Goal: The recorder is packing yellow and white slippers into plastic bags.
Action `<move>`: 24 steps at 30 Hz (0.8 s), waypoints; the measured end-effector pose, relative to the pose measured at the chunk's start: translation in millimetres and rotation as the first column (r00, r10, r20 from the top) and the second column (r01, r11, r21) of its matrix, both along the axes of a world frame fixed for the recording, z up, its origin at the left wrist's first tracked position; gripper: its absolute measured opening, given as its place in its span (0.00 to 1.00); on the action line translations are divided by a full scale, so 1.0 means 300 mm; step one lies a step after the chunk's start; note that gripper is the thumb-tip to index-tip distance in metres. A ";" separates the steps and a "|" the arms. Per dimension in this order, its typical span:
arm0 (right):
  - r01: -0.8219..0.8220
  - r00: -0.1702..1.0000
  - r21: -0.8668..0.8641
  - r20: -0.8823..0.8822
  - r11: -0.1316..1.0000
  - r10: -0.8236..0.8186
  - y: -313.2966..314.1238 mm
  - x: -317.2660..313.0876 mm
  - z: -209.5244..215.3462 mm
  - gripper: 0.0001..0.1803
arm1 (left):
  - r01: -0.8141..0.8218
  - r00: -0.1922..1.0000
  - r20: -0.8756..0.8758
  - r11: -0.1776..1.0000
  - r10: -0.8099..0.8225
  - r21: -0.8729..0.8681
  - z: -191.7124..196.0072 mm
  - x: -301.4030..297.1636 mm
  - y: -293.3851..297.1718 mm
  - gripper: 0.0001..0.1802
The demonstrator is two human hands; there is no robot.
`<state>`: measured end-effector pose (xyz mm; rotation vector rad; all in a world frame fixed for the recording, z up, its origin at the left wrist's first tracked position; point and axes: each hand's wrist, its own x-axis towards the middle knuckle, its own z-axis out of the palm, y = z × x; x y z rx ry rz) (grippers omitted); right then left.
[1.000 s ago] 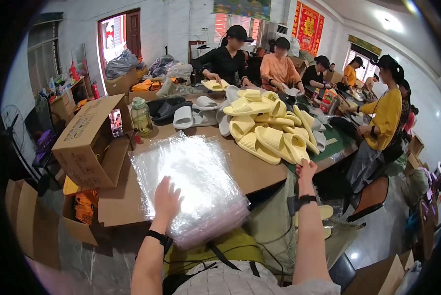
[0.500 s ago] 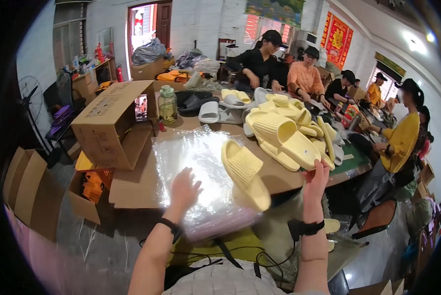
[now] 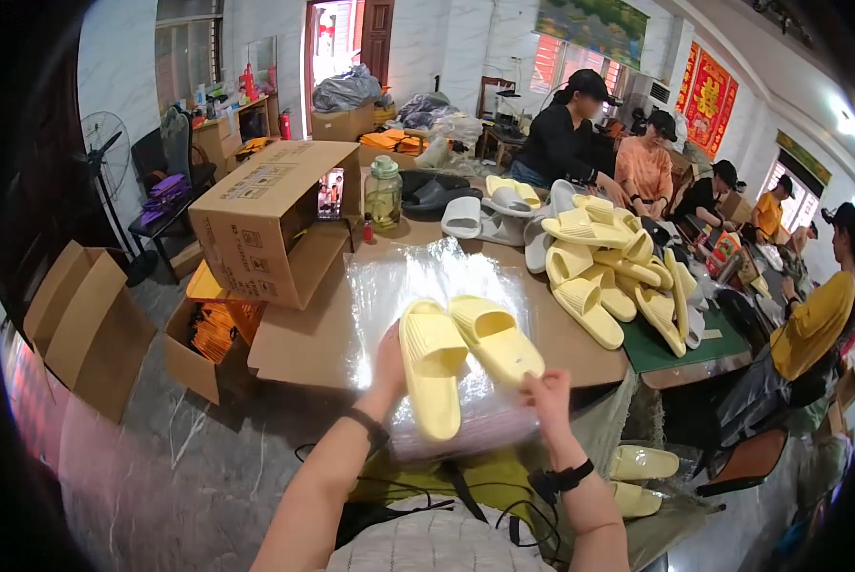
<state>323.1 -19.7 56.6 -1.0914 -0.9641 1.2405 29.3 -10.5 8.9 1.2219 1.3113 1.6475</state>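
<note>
My left hand (image 3: 389, 364) grips the left edge of a yellow ribbed slide slipper (image 3: 435, 396); its fingers are mostly hidden behind the sole. Beside it, my right hand (image 3: 548, 391) pinches the heel end of a second yellow slipper (image 3: 500, 348). The two slippers are side by side, toe ends pointing away from me, above a stack of clear plastic bags (image 3: 375, 286) on the cardboard-covered table (image 3: 289, 348). To the right lies a heap of yellow slippers (image 3: 585, 300).
An open carton (image 3: 246, 234) with a phone (image 3: 329, 194) stands left, near a glass jar (image 3: 383, 195). Grey slippers (image 3: 462, 217) lie behind the bags. A lower box (image 3: 194, 353) holds orange items. Several co-workers (image 3: 647, 162) work along the far right side.
My right hand has brought a slipper from the heap leftward over the bags. My open left hand has taken hold of the other slipper and straightened it. The view has shifted.
</note>
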 end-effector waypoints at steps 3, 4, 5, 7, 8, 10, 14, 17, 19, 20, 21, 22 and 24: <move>-0.273 0.435 -0.191 0.850 0.943 0.298 -0.051 0.006 -0.017 0.25 | -0.141 0.913 -0.362 0.977 0.190 0.157 -0.023 0.004 -0.002 0.24; -0.270 0.432 -0.193 0.851 0.943 0.298 -0.057 0.002 -0.018 0.25 | -0.140 0.914 -0.359 0.978 0.188 0.155 0.007 0.016 -0.012 0.24; -0.308 0.340 0.017 0.936 0.951 0.093 -0.063 -0.004 -0.017 0.24 | -0.111 0.935 -0.324 0.986 0.147 0.127 0.038 0.026 -0.021 0.24; -0.422 0.334 0.207 0.941 0.882 -0.061 -0.056 -0.038 0.020 0.27 | -0.089 0.950 -0.290 0.991 0.115 0.101 0.068 0.033 -0.041 0.23; -0.425 0.335 0.208 0.940 0.881 -0.060 -0.040 -0.067 0.038 0.27 | -0.070 0.974 -0.211 0.994 0.086 0.082 0.079 0.036 -0.049 0.22; -0.470 0.443 0.333 0.890 0.817 -0.107 -0.006 -0.144 0.066 0.29 | -0.058 0.988 -0.138 0.996 0.067 0.066 0.086 0.027 -0.055 0.22; -0.462 0.323 0.286 0.936 0.840 -0.141 0.137 -0.228 -0.002 0.35 | -0.063 0.986 -0.153 0.998 0.065 0.013 0.111 0.072 -0.036 0.21; -0.451 0.295 0.294 0.940 0.843 -0.170 0.183 -0.275 -0.020 0.31 | -0.098 0.906 -0.408 0.994 0.110 0.050 0.102 0.061 -0.030 0.20; -0.484 0.360 0.195 0.933 0.853 -0.009 0.187 -0.331 -0.004 0.19 | -0.148 0.706 -0.681 0.981 0.195 0.127 0.053 0.004 -0.040 0.20; -0.457 0.494 0.274 0.869 0.846 -0.015 0.175 -0.357 -0.011 0.16 | -0.001 0.996 0.094 1.000 0.001 0.003 0.033 -0.011 -0.026 0.21; -0.429 0.615 0.344 0.789 0.836 -0.009 0.160 -0.371 -0.029 0.14 | -0.066 0.982 -0.177 0.998 0.065 -0.002 -0.016 -0.030 -0.016 0.21; -0.399 0.660 0.462 0.744 0.792 -0.101 0.206 -0.348 -0.094 0.12 | -0.139 0.892 -0.435 0.990 0.125 -0.001 -0.046 -0.042 -0.005 0.21; -0.419 0.676 0.422 0.736 0.804 -0.034 0.166 -0.321 -0.061 0.10 | -0.361 0.485 -0.701 0.850 0.523 0.384 -0.117 -0.052 -0.015 0.20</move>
